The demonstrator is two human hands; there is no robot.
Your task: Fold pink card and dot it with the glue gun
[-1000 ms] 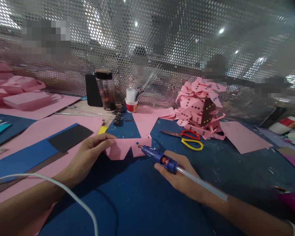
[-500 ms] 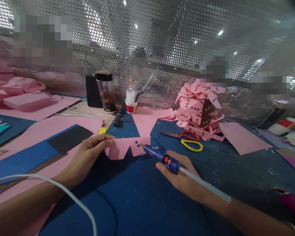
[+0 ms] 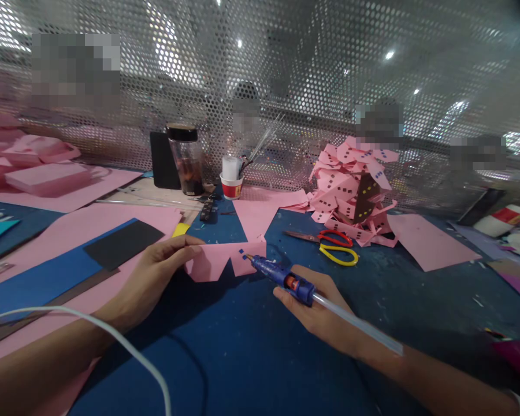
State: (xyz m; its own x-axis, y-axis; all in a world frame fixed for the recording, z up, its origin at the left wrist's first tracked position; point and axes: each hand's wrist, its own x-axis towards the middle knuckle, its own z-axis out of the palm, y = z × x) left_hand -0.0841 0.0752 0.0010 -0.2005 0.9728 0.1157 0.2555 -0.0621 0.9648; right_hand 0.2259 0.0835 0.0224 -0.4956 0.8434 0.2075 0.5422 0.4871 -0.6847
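Note:
My left hand (image 3: 167,260) pinches the left end of a cut pink paper piece (image 3: 210,261), held just above the blue tabletop. Small dark blue squares (image 3: 242,253) sit near its right part, beside a V-shaped notch in the lower edge. In my right hand (image 3: 323,309) is a blue glue gun (image 3: 281,276), with a clear glue stick (image 3: 357,323) sticking out of its back. The gun's tip is at the blue squares; whether it touches the paper I cannot tell. Red-and-yellow-handled scissors (image 3: 335,245) lie beyond my right hand.
A heap of dotted pink paper pieces (image 3: 351,190) stands behind the scissors. At the back are a lidded jar (image 3: 186,162) and a paper cup (image 3: 231,188) of sticks. Blue and black sheets (image 3: 123,245) lie left. A white cable (image 3: 125,342) crosses over my left forearm.
The glue gun and my right hand have shifted very slightly left, with the tip nearer the blue squares. My left hand keeps its hold on the pink paper.

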